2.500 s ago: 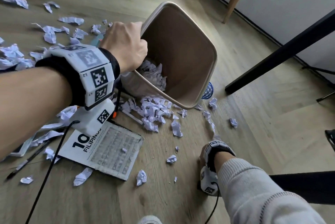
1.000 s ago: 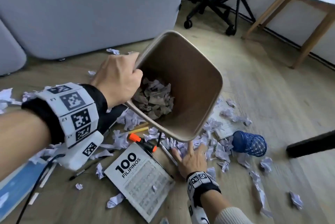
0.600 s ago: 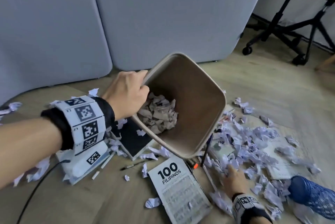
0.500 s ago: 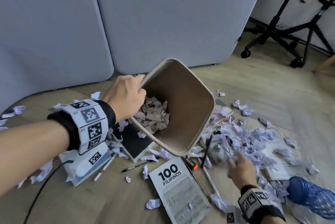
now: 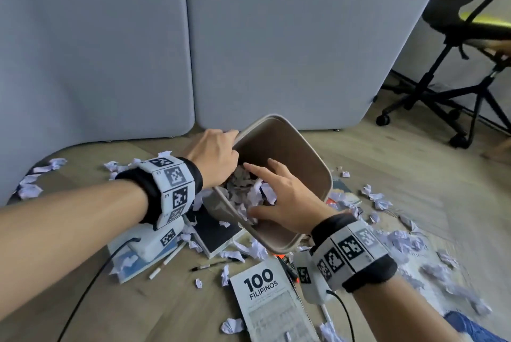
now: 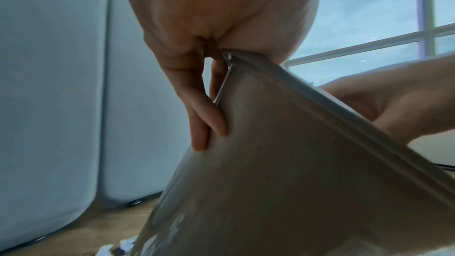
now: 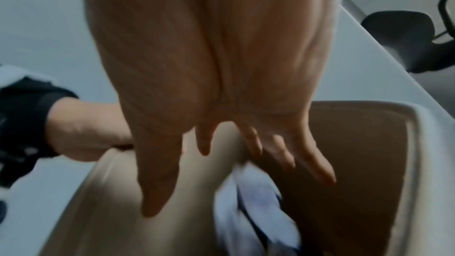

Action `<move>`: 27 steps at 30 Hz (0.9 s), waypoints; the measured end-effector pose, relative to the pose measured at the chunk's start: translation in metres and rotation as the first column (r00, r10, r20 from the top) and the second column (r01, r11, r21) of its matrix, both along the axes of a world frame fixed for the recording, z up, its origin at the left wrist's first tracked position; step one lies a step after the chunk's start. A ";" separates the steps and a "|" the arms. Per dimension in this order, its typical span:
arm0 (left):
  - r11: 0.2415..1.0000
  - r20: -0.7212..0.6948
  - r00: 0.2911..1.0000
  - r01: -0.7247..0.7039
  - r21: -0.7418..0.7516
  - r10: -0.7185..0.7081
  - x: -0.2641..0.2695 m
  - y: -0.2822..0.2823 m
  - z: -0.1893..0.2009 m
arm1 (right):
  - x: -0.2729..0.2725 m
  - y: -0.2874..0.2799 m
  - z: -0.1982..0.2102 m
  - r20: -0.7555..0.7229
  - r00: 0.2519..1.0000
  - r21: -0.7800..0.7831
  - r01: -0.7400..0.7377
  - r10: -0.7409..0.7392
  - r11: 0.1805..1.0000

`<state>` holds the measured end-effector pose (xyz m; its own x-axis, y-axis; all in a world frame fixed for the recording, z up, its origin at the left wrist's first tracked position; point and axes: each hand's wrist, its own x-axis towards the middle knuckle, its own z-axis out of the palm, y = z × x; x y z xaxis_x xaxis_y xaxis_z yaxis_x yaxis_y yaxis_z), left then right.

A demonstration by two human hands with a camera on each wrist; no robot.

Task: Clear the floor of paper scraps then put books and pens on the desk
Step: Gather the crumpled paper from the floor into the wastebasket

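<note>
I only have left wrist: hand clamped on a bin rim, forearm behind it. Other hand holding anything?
Observer: No. The right hand is spread open in the mouth of the tilted bin, with paper scraps inside under its fingers.
Operator: Floor clear?
Observer: No. Loose scraps lie heaped right of the bin, with more to its left.
Operator: Books, pens?
Observer: On the floor: the "100 Filipinos" book, and a black pen just left of it.
</note>
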<state>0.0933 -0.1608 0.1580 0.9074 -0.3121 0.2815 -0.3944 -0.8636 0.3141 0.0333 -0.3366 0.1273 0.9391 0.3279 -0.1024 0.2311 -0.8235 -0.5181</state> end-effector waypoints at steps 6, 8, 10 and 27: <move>0.975 -0.111 0.969 -0.215 0.047 0.219 -0.018 0.086 0.010 | 0.007 0.037 0.012 0.432 0.900 0.302 -0.090 -0.053 0.949; 0.942 -0.131 0.934 -0.325 0.083 0.334 -0.031 0.127 0.015 | 0.007 0.054 0.013 0.491 0.853 0.464 -0.085 -0.176 0.882; 0.893 -0.147 0.882 -0.432 0.125 0.447 -0.048 0.175 0.020 | 0.006 0.071 0.007 0.524 0.818 0.528 -0.094 -0.237 0.844; 0.526 -0.201 0.486 -0.770 0.363 0.850 -0.199 0.409 -0.058 | -0.036 0.120 -0.187 -0.368 0.905 -0.469 -0.377 0.211 0.799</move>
<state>-0.1053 0.2482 0.1000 0.7979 0.6015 -0.0394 0.6028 -0.7962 0.0519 -0.0023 -0.2170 -0.0596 0.7064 0.4028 -0.5819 0.4187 -0.9008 -0.1153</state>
